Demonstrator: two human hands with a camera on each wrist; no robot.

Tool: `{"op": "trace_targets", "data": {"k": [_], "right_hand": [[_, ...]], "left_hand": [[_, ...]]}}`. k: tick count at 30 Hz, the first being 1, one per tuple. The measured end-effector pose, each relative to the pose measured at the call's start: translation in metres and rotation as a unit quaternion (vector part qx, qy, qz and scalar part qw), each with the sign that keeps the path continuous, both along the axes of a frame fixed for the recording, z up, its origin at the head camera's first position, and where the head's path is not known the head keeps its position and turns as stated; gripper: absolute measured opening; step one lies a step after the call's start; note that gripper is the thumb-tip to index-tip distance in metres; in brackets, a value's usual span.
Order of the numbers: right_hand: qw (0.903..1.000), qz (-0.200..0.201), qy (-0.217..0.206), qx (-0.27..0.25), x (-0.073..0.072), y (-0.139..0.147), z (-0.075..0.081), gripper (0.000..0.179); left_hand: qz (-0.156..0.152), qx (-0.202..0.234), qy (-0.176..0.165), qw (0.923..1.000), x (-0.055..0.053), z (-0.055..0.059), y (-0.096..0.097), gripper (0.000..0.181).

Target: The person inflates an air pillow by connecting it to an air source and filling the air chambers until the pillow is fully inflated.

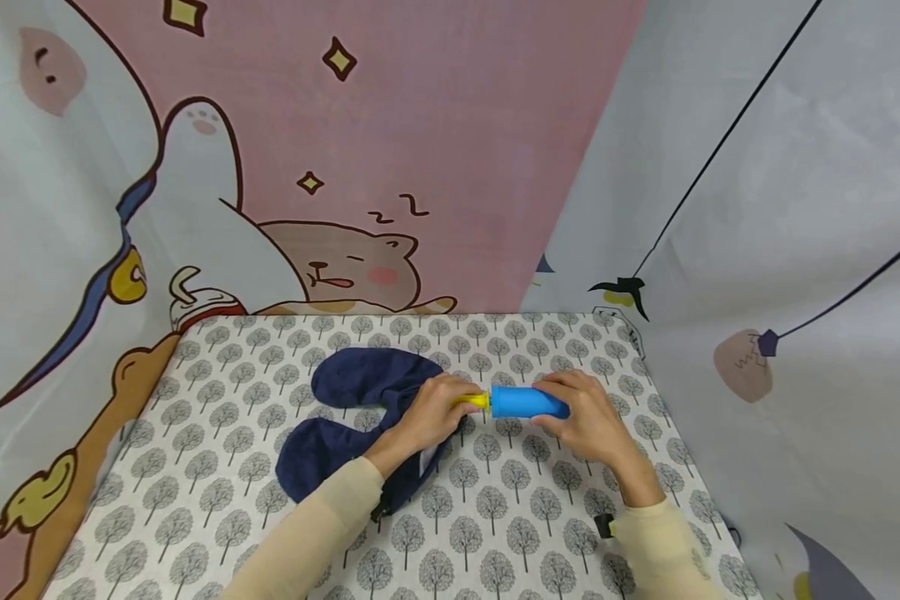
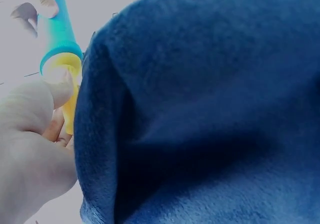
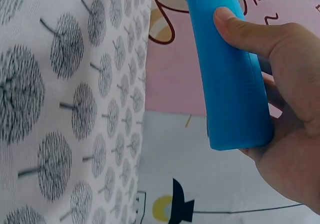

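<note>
A blue hand pump (image 1: 525, 402) with a yellow tapered end (image 2: 62, 62) is held level above the table in the head view. My left hand (image 1: 433, 414) pinches the yellow end between thumb and fingers. Around the blue barrel (image 3: 230, 83), near its far end, curls my right hand (image 1: 588, 419). Beneath and beside my left hand lies a navy plush U-shaped neck pillow (image 1: 378, 375), its two rounded ends pointing left. A pale strip shows at the pillow's right edge, partly hidden by my left wrist. Navy fabric (image 2: 200, 83) fills most of the left wrist view.
The table is covered by a white cloth (image 1: 495, 504) printed with grey trees. Printed curtains (image 1: 465, 150) with cartoon animals surround the table's back and sides. A small black piece (image 1: 604, 525) shows beside my right sleeve.
</note>
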State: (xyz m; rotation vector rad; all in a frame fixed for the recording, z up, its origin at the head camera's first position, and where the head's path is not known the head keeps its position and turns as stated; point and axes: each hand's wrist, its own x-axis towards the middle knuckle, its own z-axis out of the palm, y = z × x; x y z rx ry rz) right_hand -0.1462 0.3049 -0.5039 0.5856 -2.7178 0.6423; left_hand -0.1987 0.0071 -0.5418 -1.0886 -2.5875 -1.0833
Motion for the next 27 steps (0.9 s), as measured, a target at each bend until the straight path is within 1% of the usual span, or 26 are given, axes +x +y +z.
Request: {"op": "trace_targets", "data": {"k": [2, 5, 8, 11, 17, 23, 27], "right_hand": [[1.0, -0.001, -0.01, 0.0, 0.001, 0.007, 0.001, 0.056], [0.9999, -0.004, -0.011, 0.001, 0.003, 0.021, 0.001, 0.056], [0.9999, -0.008, -0.006, -0.004, 0.007, 0.037, 0.003, 0.056], [0.9997, -0.016, -0.015, -0.01, 0.01, 0.054, 0.004, 0.054], [0.9987, -0.028, -0.041, -0.012, 0.015, 0.078, 0.016, 0.057], [0.9973, -0.035, -0.063, -0.014, 0.02, 0.091, 0.028, 0.056], [0.997, -0.042, -0.065, -0.007, 0.023, 0.092, 0.031, 0.055]], "left_hand": [[-0.002, -0.004, -0.001, 1.0, -0.001, 0.002, -0.001, 0.025], [-0.004, -0.006, 0.0, 1.0, -0.001, 0.004, -0.002, 0.024], [-0.007, -0.003, 0.003, 1.0, -0.002, 0.004, -0.003, 0.024], [-0.008, 0.002, 0.004, 1.0, -0.002, 0.003, -0.004, 0.025], [-0.004, 0.005, -0.001, 1.0, -0.003, 0.004, -0.005, 0.025], [0.003, 0.01, -0.012, 0.9999, -0.003, 0.005, -0.005, 0.024], [0.002, 0.01, -0.017, 0.9998, -0.002, 0.005, -0.006, 0.022]]}}
